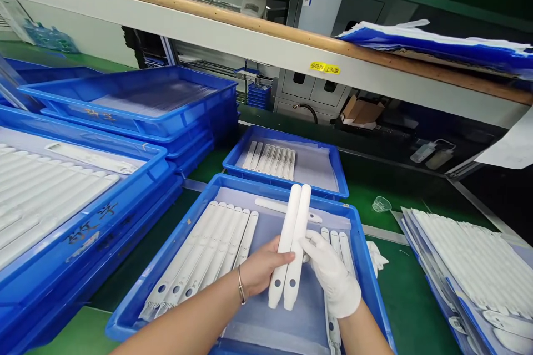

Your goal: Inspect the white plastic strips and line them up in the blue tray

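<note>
Two long white plastic strips [291,244], each with a rounded top and a dark round hole near the bottom, are held side by side over a blue tray [377,288]. My bare left hand [263,269], with a bracelet at the wrist, is closed around them from the left, thumb across the front. My right hand [328,272], in a white glove, pinches the right strip by its edge. Below, a row of similar strips [208,249] lies at the tray's left side. A few more strips [335,241] lie along its right side, partly hidden by my glove.
Blue trays [137,116] are stacked at the left, the nearest filled with white strips [50,194]. A smaller blue tray [333,161] stands behind mine. White strips on stacked sheets [478,260] lie at right, near a clear cup [381,204]. A shelf beam [250,33] crosses above.
</note>
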A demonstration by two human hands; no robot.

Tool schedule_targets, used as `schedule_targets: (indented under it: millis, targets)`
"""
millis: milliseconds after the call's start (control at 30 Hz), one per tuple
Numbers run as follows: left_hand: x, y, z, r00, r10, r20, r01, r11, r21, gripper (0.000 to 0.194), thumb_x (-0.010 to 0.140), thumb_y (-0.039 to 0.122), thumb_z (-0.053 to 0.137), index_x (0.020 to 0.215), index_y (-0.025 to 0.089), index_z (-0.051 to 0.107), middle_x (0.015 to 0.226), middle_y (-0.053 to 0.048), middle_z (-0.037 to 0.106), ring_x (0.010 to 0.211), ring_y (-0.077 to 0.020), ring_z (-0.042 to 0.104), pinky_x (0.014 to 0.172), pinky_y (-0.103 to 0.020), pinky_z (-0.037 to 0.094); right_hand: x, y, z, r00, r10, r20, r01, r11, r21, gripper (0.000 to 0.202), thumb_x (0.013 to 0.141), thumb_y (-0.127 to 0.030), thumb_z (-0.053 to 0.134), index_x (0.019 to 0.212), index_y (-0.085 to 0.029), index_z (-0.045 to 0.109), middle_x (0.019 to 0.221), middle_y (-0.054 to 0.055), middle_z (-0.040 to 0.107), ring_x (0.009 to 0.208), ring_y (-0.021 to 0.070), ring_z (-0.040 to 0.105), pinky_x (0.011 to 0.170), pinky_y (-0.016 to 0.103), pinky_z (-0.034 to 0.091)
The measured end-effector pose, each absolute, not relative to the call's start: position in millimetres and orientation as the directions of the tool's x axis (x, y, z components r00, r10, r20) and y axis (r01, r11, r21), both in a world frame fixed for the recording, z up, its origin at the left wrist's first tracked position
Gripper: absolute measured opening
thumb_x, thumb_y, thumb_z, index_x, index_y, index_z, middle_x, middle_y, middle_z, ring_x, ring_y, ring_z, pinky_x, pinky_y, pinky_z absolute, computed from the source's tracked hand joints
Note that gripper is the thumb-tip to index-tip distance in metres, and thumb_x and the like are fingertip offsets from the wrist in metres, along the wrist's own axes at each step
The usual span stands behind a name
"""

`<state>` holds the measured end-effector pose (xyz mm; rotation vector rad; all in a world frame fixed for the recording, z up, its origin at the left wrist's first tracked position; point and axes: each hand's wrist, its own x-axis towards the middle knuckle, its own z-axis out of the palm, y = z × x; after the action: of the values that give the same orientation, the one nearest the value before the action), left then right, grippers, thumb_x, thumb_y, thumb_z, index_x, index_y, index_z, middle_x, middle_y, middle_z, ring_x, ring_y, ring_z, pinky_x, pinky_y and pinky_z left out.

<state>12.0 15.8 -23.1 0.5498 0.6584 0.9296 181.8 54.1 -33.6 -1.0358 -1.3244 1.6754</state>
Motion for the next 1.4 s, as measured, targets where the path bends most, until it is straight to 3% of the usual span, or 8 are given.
schedule_targets:
  millis: [267,433,667,900,1067,1233,1400]
  targets:
    - [8.3,15.2,-21.6,0.421,0.874,-0.243,-0.460,0.437,0.773,0.048,0.070,0.035,0.080,0.108,0.016,0.058,0.087,-0.003,0.060,0.073,-0.0137,0.052,0.065,-0.023,0.041,182.2,48.1,-18.2,-0.405,0.910,-0.086,-0.054,-0.117,-0.992,0.034,0.082,-0.048,0.065,0.102,-0.020,0.066,0.084,0.003,0.062,0.071,0.0172,0.053,0.065,0.030,0.044]
    - [9.1,15.0,-19.1,0.419,0.876,-0.239,-0.425,0.422,0.801,0.047,0.069,0.038,0.080,0.106,0.015,0.060,0.084,-0.002,0.059,0.071,-0.0134,0.052,0.063,-0.023,0.040,180.4,43.9,-13.5,-0.396,0.915,-0.070,-0.100,-0.118,-0.988,0.032,0.081,-0.045,0.068,0.100,-0.020,0.065,0.082,0.003,0.062,0.070,0.0168,0.054,0.064,0.030,0.045]
    - [9.5,14.9,-18.4,0.264,0.899,-0.350,-0.397,0.432,0.810,0.050,0.084,0.056,0.059,0.115,0.017,0.061,0.078,-0.003,0.063,0.070,-0.0165,0.055,0.066,-0.027,0.042,179.1,40.5,-7.6,-0.358,0.927,-0.113,-0.148,-0.175,-0.973,0.029,0.080,-0.043,0.070,0.098,-0.021,0.063,0.073,0.001,0.058,0.063,0.0152,0.052,0.060,0.029,0.044]
    - [7.6,21.0,-14.5,0.333,0.907,-0.259,-0.534,0.408,0.741,0.055,0.080,0.041,0.070,0.127,0.020,0.051,0.081,-0.001,0.062,0.074,-0.0162,0.057,0.072,-0.029,0.046,183.5,44.1,-8.1,-0.336,0.936,-0.102,-0.152,-0.161,-0.975,0.024,0.082,-0.042,0.068,0.089,-0.019,0.063,0.067,-0.001,0.054,0.059,0.0128,0.047,0.055,0.026,0.041]
    - [8.6,20.8,-18.3,0.402,0.877,-0.263,-0.616,0.471,0.631,0.042,0.087,0.035,0.063,0.125,0.023,0.052,0.076,0.002,0.059,0.067,-0.0117,0.055,0.066,-0.025,0.046,179.8,38.4,-1.5,-0.338,0.936,-0.101,-0.102,-0.143,-0.984,0.024,0.082,-0.041,0.068,0.090,-0.019,0.063,0.071,0.000,0.057,0.061,0.0133,0.050,0.055,0.026,0.040]
    - [9.7,19.0,-19.7,0.438,0.867,-0.239,-0.602,0.480,0.638,0.039,0.089,0.034,0.060,0.125,0.022,0.052,0.085,-0.004,0.062,0.078,-0.0168,0.061,0.069,-0.029,0.049,177.5,34.5,-1.9,-0.356,0.928,-0.105,-0.105,-0.152,-0.983,0.027,0.082,-0.041,0.069,0.096,-0.019,0.062,0.072,0.000,0.058,0.061,0.0126,0.051,0.055,0.025,0.042]
    - [7.1,19.4,-16.0,0.397,0.873,-0.283,-0.606,0.481,0.634,0.040,0.089,0.031,0.061,0.127,0.024,0.048,0.081,0.000,0.060,0.071,-0.0130,0.059,0.068,-0.027,0.051,183.7,39.0,-8.1,-0.313,0.940,-0.133,-0.127,-0.180,-0.975,0.026,0.083,-0.040,0.067,0.095,-0.018,0.063,0.065,-0.003,0.053,0.053,0.0091,0.044,0.050,0.022,0.037]
